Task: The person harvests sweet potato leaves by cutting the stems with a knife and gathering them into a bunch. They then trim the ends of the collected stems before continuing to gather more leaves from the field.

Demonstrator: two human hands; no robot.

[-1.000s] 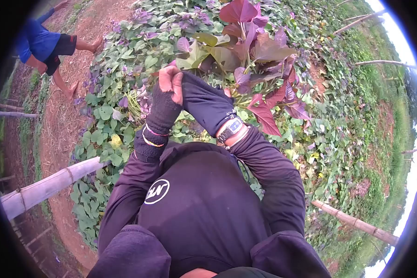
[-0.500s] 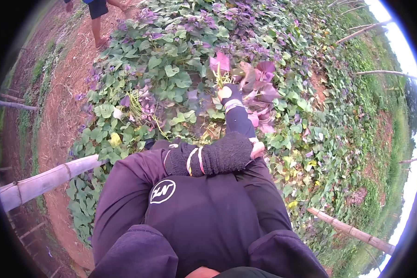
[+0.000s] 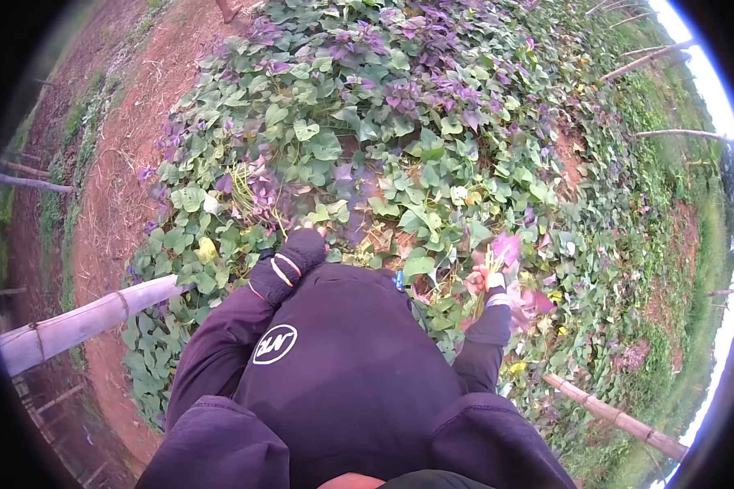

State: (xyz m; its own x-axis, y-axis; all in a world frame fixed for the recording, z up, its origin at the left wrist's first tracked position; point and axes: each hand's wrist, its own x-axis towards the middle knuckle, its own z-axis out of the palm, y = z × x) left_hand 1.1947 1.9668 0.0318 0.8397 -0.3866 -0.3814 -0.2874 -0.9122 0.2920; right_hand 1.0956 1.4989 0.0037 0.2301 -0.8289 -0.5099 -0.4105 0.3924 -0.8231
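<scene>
Vine cuttings (image 3: pixel 504 248), purple-leaved, sit low at my right, over the wide bed of green and purple leaves (image 3: pixel 367 122). Bamboo pole (image 3: pixel 81 326) lies left. My right hand (image 3: pixel 476 282) is clenched round the stems. My left hand (image 3: pixel 300 247), in a dark mitt, is curled at the leaves; whether it grips anything, I can't tell. Chest logo (image 3: pixel 275 344): white oval, letters unreadable.
</scene>
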